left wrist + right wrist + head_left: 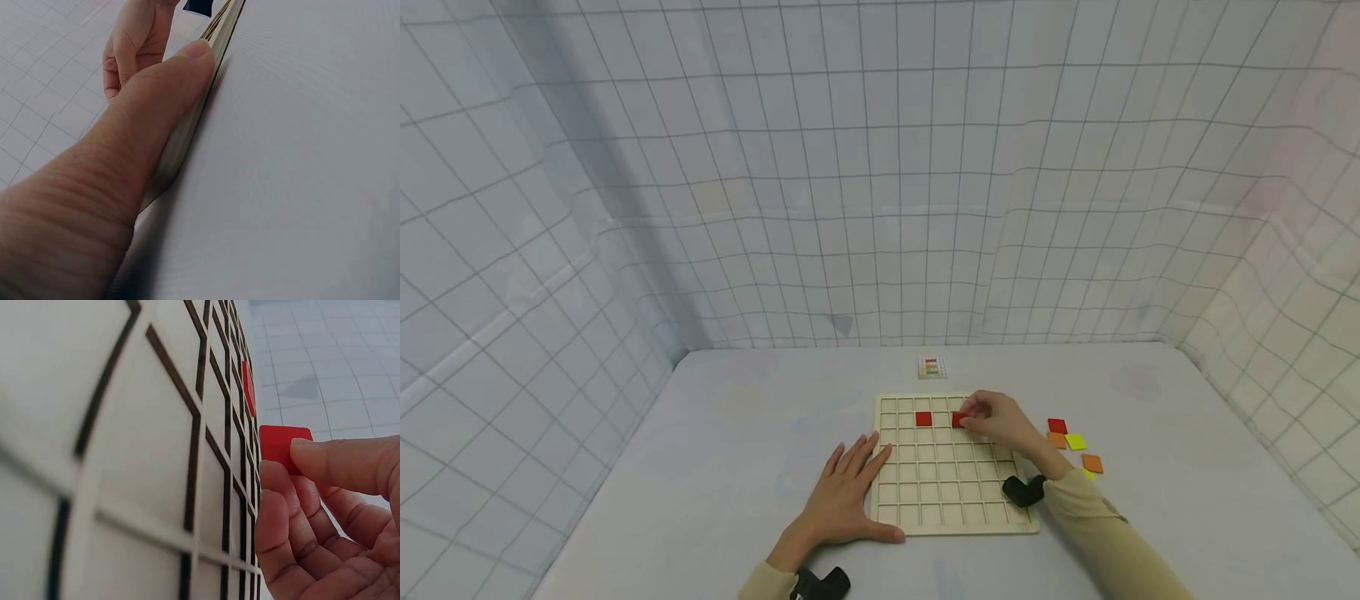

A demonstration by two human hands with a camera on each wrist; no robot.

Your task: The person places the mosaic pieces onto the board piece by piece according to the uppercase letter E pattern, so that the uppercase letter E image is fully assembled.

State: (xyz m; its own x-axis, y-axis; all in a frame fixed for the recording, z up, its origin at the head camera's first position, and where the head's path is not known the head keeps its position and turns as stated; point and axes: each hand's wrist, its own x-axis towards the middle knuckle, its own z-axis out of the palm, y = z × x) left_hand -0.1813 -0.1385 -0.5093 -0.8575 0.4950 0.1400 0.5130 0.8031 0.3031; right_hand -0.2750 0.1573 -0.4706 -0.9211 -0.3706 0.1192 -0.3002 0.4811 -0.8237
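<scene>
My right hand (998, 421) pinches a red square tile (280, 445) between thumb and fingers, close over the second row of a cream grid board (928, 492). Another red tile (923, 419) lies in a cell of that row, to the left of the held one. Spread along the board's left side, my left hand (846, 500) has its fingertips at the left edge and its thumb at the front-left corner. The left wrist view shows that thumb (181, 75) resting along the board's rim, with the right hand beyond it.
Right of the board lie loose tiles: a red one (1057, 426), orange ones (1092, 463) and yellow ones (1076, 442), partly close to the right forearm. Behind the board is a small card with a coloured grid pattern (932, 367). Grid-patterned curtains (880, 208) surround the white table (760, 433).
</scene>
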